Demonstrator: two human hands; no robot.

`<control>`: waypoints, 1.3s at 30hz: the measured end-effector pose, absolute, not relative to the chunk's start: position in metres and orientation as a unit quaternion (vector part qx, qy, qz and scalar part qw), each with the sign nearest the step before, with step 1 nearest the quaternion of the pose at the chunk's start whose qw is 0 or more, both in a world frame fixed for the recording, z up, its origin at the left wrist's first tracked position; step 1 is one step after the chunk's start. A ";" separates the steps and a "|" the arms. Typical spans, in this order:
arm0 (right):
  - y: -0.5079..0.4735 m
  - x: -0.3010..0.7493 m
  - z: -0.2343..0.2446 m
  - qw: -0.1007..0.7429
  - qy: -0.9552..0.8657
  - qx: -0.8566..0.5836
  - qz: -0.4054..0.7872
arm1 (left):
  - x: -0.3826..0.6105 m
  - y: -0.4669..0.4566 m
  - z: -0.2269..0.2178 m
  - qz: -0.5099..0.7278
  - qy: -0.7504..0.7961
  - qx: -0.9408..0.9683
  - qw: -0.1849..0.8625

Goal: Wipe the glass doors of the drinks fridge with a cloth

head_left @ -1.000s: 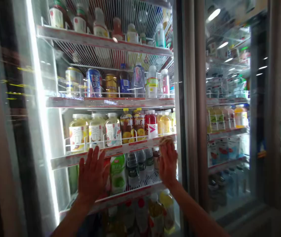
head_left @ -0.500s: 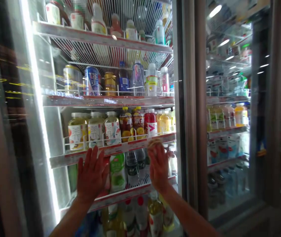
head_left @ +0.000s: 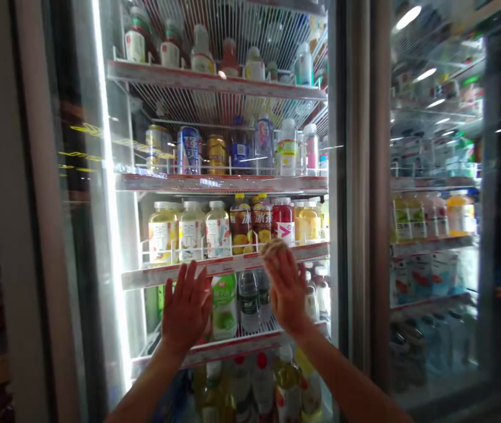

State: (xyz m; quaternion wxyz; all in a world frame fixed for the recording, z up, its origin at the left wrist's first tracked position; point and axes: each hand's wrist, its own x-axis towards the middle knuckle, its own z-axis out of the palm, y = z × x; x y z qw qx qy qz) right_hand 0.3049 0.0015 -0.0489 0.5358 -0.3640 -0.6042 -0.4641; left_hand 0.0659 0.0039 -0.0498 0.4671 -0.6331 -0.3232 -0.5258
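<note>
Your right hand (head_left: 288,294) holds a cloth (head_left: 273,248) under its fingers, the cloth sitting at 11 o'clock from your palm, up by the glass door (head_left: 86,138) with a red bottle (head_left: 283,220) just beyond at 1 o'clock. Your left hand (head_left: 186,305) is bare and spread, palm toward the glass, with the cloth apart from it at 2 o'clock; whether that palm touches, you cannot tell.

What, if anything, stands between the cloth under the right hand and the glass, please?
Nothing visible does. The cloth, under the right hand, appears to lie against the glass; the bottles and shelves are behind the glass.
</note>
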 end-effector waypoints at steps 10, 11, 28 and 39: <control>0.005 0.301 -0.025 0.588 -0.556 -0.379 -0.449 | 0.064 0.007 -0.053 -0.513 -0.337 -0.626 0.481; 0.004 0.294 -0.028 0.560 -0.590 -0.360 -0.456 | 0.063 0.007 -0.053 -0.511 -0.338 -0.626 0.482; -0.007 0.247 -0.052 0.506 -0.678 -0.292 -0.446 | 0.063 0.005 -0.052 -0.517 -0.332 -0.626 0.480; -0.001 0.285 -0.027 0.567 -0.605 -0.349 -0.436 | 0.063 0.006 -0.053 -0.514 -0.341 -0.623 0.481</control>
